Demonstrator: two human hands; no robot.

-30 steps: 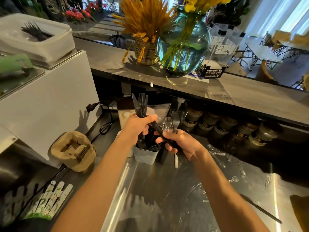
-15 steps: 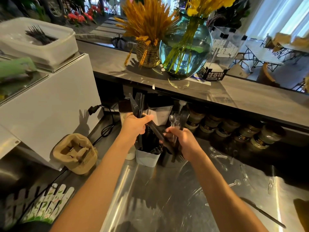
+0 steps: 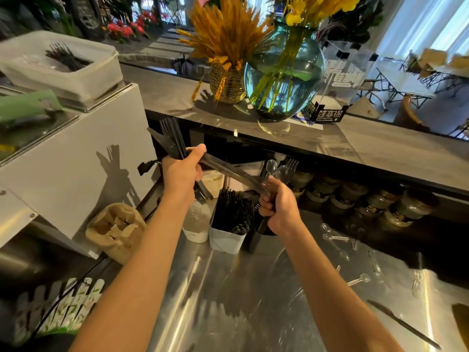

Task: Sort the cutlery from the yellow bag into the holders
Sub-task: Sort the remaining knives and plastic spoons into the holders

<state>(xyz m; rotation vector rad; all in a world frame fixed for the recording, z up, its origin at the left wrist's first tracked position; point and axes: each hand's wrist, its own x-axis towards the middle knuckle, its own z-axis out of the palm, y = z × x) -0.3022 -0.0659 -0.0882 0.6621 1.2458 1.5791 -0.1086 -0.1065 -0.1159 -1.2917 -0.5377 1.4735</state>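
My left hand (image 3: 181, 174) grips a bundle of black plastic forks and knives (image 3: 168, 138), tines pointing up. Between both hands a dark utensil (image 3: 228, 171) slants from my left thumb down to my right hand (image 3: 280, 208). My right hand grips mixed cutlery, with clear spoons and a fork (image 3: 278, 168) sticking up behind it. Below stand a white holder (image 3: 224, 241) packed with black cutlery, a dark holder (image 3: 253, 240) under my right hand, and a white cup (image 3: 195, 224). A yellow-brown edge (image 3: 460, 323) shows at far right.
Clear spoons (image 3: 336, 240) and a black knife (image 3: 403, 326) lie loose on the steel counter (image 3: 241, 301). A white machine (image 3: 76, 161) stands left, a tan holder (image 3: 116, 229) beside it. Jars (image 3: 396, 209) line the shelf. A glass vase (image 3: 284, 80) sits on the upper counter.
Both hands have risen above the holders. My left hand lifted its black bundle up and left; the dark utensil between the hands now stretches longer.
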